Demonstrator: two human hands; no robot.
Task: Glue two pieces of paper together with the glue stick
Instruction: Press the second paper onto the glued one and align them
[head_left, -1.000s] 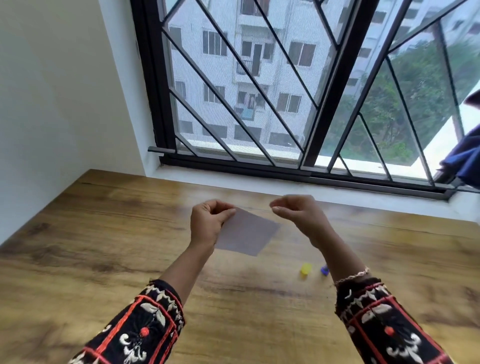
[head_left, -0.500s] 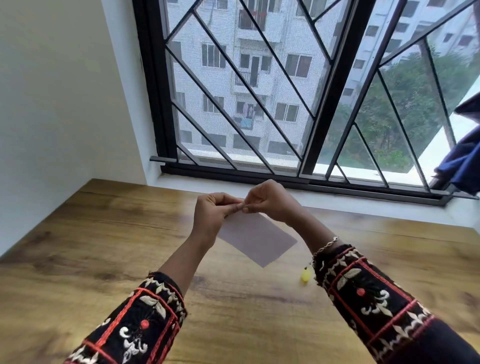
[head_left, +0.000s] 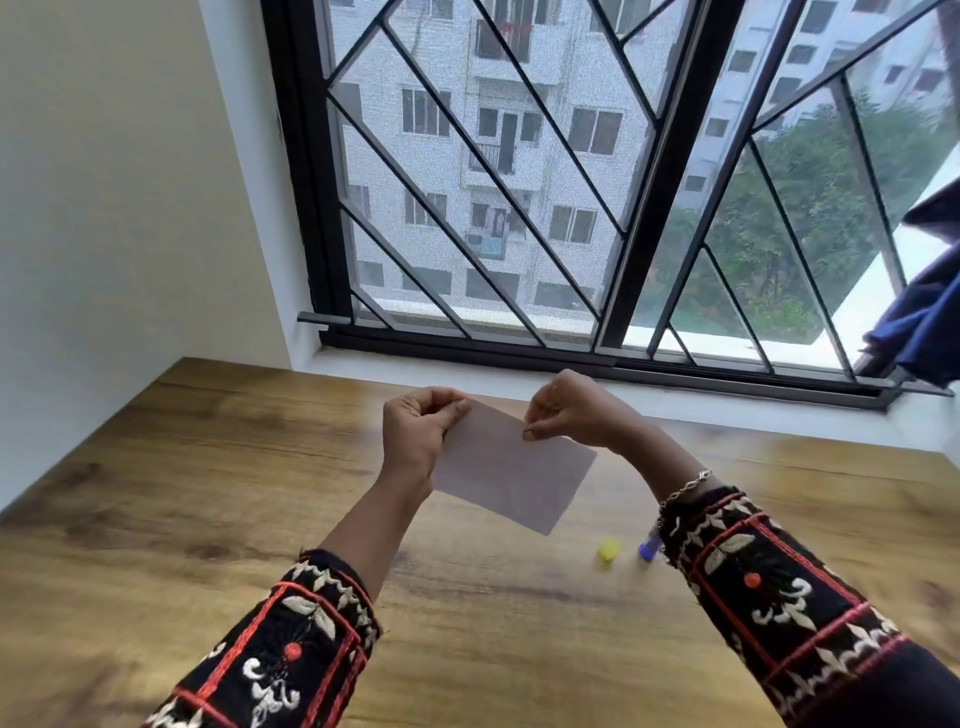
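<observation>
A pale lilac sheet of paper (head_left: 514, 470) hangs in the air above the wooden table (head_left: 208, 493). My left hand (head_left: 418, 434) pinches its upper left corner. My right hand (head_left: 566, 410) pinches the top edge a little further right. I cannot tell whether this is one sheet or two pressed together. On the table to the right lie a yellow cap (head_left: 609, 548) and the blue glue stick (head_left: 649, 548), partly hidden behind my right sleeve.
A white wall (head_left: 104, 208) borders the table on the left. A black barred window (head_left: 519, 208) and its white sill (head_left: 467, 374) run along the far edge. Dark blue cloth (head_left: 924, 317) hangs at the right edge.
My right hand has slid to the right along the paper's top edge, away from my left hand. The blue glue stick has come into view beside my right sleeve.
</observation>
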